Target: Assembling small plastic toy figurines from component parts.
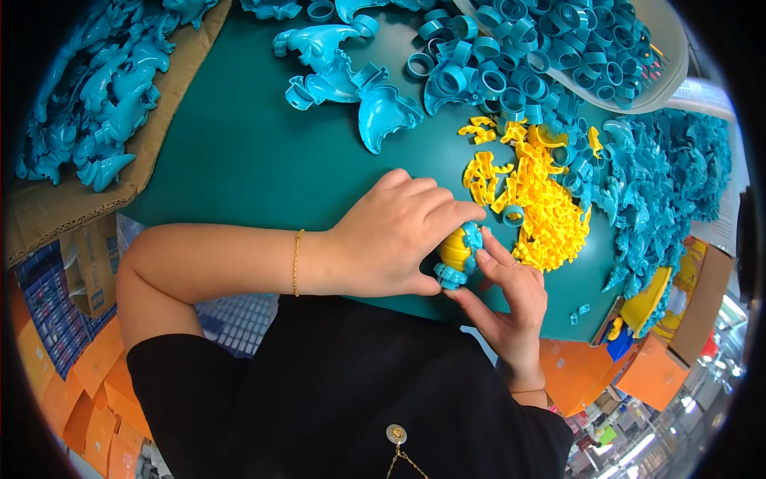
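Both hands hold a small rounded plastic toy piece [456,252], with a ribbed yellow middle and teal parts at its side and lower end. My left hand [399,227] reaches across from the left, its thumb and fingers closed against the toy piece's left and upper side. The fingertips and thumb of my right hand [511,294] pinch it from the right and below. Just beyond the hands lie a pile of small yellow plastic parts [552,227] and a teal ring [512,215].
Teal rings [519,76] spill from a pale tub [674,60] at the far right. Teal shell-shaped pieces [387,116] lie on the green table [231,152]. A cardboard box [171,112] of teal parts stands left; a heap of teal pieces [662,176] lies right.
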Demonstrator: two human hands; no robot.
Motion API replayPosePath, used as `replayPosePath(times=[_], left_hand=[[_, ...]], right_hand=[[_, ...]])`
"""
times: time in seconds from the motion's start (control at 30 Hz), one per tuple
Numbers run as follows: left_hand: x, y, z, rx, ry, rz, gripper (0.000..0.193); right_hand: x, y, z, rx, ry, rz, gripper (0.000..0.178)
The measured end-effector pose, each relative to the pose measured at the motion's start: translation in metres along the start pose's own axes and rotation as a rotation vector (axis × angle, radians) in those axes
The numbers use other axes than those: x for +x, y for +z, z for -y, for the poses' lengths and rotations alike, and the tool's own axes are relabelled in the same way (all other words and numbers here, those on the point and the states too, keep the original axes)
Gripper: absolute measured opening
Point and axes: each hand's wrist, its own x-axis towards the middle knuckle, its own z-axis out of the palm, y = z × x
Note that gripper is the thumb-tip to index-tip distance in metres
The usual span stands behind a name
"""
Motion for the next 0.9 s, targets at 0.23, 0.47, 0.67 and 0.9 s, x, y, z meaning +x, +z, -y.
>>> replayPosePath(times=[0.23,0.47,0.67,0.9], left_hand=[[0.000,0.001,0.002,-0.014,0.013,-0.016,0.083],[-0.003,0.005,0.006,-0.020,0.015,-0.030,0.086],[-0.001,0.000,0.004,0.009,0.034,-0.028,0.085],[0.001,0.000,0.006,0.036,0.051,-0.073,0.080]], right_hand=[[0.005,-0.006,-0.010,0.060,-0.045,0.041,0.059],[0.009,0.004,-0.009,0.036,-0.137,-0.006,0.059],[-0.011,0.013,-0.017,0.094,-0.035,-0.069,0.059],[-0.015,0.020,-0.022,0.113,-0.127,-0.177,0.052]])
